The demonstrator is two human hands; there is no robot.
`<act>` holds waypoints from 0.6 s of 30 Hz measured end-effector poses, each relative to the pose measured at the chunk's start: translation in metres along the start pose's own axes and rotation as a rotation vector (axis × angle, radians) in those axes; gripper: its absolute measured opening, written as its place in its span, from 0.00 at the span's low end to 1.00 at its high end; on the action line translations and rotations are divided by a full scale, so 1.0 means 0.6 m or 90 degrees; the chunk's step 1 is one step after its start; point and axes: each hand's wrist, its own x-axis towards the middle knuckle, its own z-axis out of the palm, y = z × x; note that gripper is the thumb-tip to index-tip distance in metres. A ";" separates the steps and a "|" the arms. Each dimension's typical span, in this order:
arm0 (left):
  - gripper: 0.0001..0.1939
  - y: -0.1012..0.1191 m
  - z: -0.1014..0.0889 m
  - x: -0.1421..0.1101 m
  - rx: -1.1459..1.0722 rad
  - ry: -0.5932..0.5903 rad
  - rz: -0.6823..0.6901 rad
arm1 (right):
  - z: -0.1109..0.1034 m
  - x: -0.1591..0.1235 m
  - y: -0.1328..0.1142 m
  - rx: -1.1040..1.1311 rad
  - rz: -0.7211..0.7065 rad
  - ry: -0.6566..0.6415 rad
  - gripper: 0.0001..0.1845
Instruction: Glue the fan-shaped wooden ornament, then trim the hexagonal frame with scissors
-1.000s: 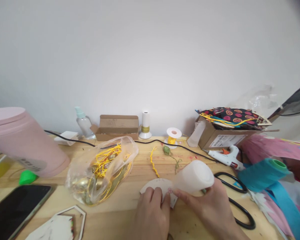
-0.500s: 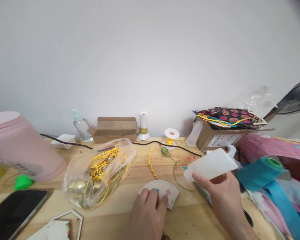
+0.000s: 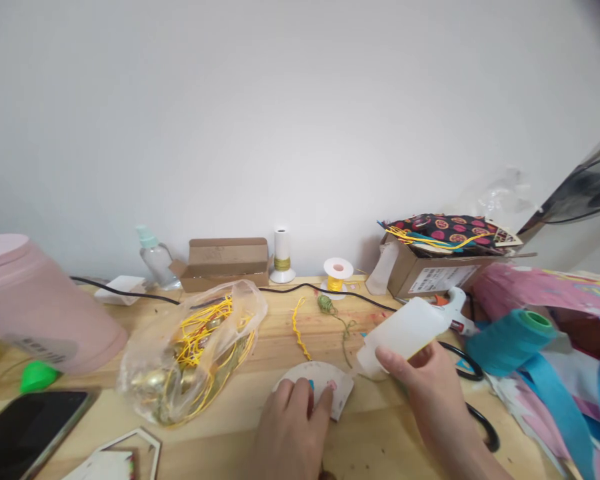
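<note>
My left hand, fingers curled and pressed down, holds a white fan-shaped piece with small pink flower prints against the table. A bit of blue shows at its fingertips. To the right, my right hand grips a translucent white plastic bottle, which is tilted above the table with its narrow end toward the lower left. Behind the fan-shaped piece lie a twisted yellow cord and a green thread ball. Black-handled scissors lie partly hidden behind my right hand.
A clear bag of yellow cords and bells, a pink tumbler and a phone are at left. Spools, an open cardboard box and a black cable line the wall. A glue gun and teal thread cone are at right.
The bottle has moved slightly left and tilted more steeply, uncovering more of the glue gun and scissors. My left hand stays on the fan-shaped piece. The view has shifted slightly.
</note>
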 end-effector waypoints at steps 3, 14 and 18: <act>0.32 -0.007 -0.007 -0.001 -0.145 0.020 0.009 | 0.003 -0.005 0.002 0.009 0.018 -0.004 0.20; 0.14 -0.044 -0.049 0.010 -1.180 0.043 -0.338 | 0.010 -0.004 0.001 0.246 0.127 -0.083 0.11; 0.13 -0.039 -0.078 0.008 -1.230 0.013 -0.387 | 0.007 -0.007 -0.004 0.247 0.127 -0.076 0.11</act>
